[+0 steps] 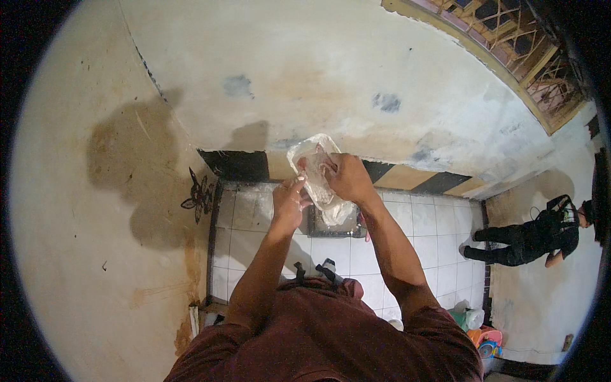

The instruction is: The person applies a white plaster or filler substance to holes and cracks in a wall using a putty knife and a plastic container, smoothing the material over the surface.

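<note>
My left hand grips the lower left side of a pale, translucent container smeared with white material, which I hold up at the middle of the view. My right hand is at its right side, fingers curled into it; what they hold there is hard to make out. A white mass shows at the container's lower end. Below it, a dark-edged square object with a pale top sits on the floor, partly hidden.
A patched wall with a striped lower band faces me above the white-tiled floor. Another wall stands close on my left. A person in dark clothes stands at right. Assorted plastic items lie at lower right.
</note>
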Action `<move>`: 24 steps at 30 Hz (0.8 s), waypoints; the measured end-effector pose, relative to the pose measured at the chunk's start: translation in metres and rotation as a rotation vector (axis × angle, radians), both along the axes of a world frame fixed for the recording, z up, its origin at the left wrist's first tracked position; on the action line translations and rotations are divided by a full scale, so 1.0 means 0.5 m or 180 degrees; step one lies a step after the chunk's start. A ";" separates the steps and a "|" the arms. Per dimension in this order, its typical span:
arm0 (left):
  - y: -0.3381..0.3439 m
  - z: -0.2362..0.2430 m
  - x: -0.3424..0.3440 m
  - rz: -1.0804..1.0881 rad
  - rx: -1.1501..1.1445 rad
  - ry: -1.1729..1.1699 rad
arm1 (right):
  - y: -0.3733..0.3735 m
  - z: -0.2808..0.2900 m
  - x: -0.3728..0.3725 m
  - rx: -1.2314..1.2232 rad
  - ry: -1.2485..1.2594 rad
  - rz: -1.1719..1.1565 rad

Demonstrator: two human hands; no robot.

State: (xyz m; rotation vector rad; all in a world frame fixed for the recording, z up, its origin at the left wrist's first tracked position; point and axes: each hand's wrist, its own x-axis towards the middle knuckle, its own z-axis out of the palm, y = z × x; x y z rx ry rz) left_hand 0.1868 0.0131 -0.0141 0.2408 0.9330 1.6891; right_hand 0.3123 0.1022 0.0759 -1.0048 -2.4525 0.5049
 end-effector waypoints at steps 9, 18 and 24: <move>-0.060 -0.022 -0.116 -0.0037 -0.0033 0.0031 | -0.029 -0.040 -0.078 -0.0107 -0.0010 -0.0396; -0.082 -0.033 -0.182 -0.0004 -0.0048 -0.0089 | -0.049 -0.060 -0.139 0.0152 0.0015 -0.0512; -0.074 -0.017 -0.196 -0.0010 -0.0009 -0.0044 | -0.047 -0.027 -0.149 -0.0343 0.0156 -0.0423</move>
